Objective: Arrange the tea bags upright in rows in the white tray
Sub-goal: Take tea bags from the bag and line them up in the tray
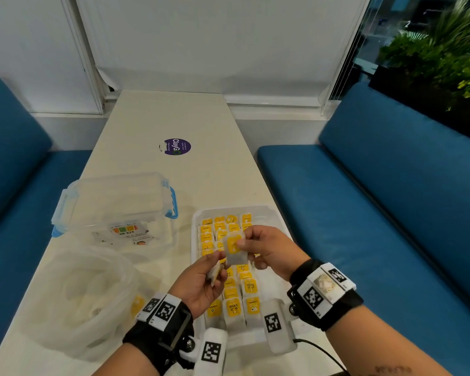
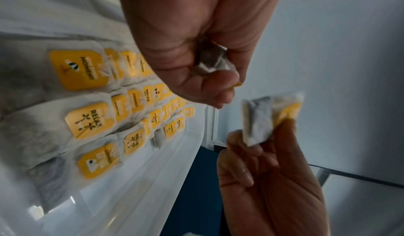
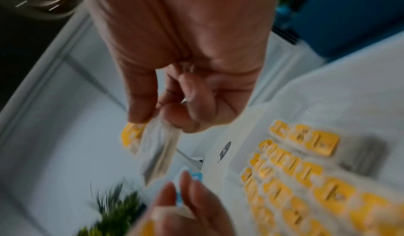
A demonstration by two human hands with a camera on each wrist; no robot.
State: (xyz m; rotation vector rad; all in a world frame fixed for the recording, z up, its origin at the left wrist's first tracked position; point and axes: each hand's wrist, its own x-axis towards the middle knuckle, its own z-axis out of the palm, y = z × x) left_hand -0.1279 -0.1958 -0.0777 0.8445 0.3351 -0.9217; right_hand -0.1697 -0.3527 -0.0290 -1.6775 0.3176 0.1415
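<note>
The white tray (image 1: 266, 210) lies on the table in front of me, with several tea bags (image 1: 232, 306) standing in rows, yellow tags up. Above its middle, my right hand (image 1: 244, 244) pinches one tea bag (image 1: 235, 249) by its yellow tag, so the bag hangs down. My left hand (image 1: 217, 264), just below and to the left, holds another tea bag (image 1: 214, 272) in curled fingers. In the left wrist view the left hand (image 2: 207, 77) grips its folded bag (image 2: 212, 63) over the rows (image 2: 91, 118). The blurred right wrist view shows the hanging bag (image 3: 159, 153).
A clear plastic box (image 1: 114, 202) with blue latches stands left of the tray. A crumpled clear plastic bag (image 1: 79, 294) lies at the near left. A purple sticker (image 1: 177, 146) marks the table's middle. Blue benches (image 1: 377, 213) flank the narrow table.
</note>
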